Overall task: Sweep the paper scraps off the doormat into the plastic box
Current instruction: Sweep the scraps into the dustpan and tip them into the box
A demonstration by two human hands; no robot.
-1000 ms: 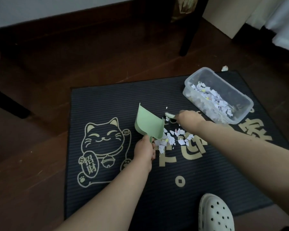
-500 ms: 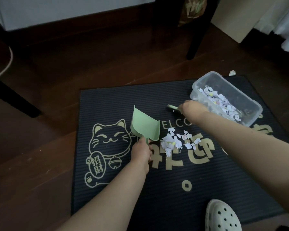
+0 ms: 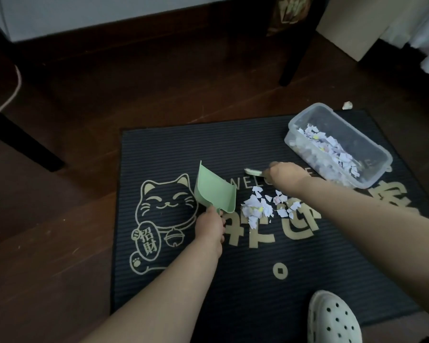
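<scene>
The left hand [image 3: 209, 225], gripping the green dustpan [image 3: 214, 191], has pulled it clear of the paper scraps [image 3: 265, 206]. The right hand [image 3: 284, 175] grips a brush [image 3: 253, 172] near the plastic box [image 3: 379, 154]; 1 pile likely still needs sweeping.

Home: doormat [image 3: 183, 149], wood floor [image 3: 109, 95], furniture legs [image 3: 292, 58].

Left hand [image 3: 209, 225] gripping scoop [image 3: 214, 191], right hand [image 3: 284, 175] gripping brush [image 3: 253, 172] — arms outstretched
</scene>
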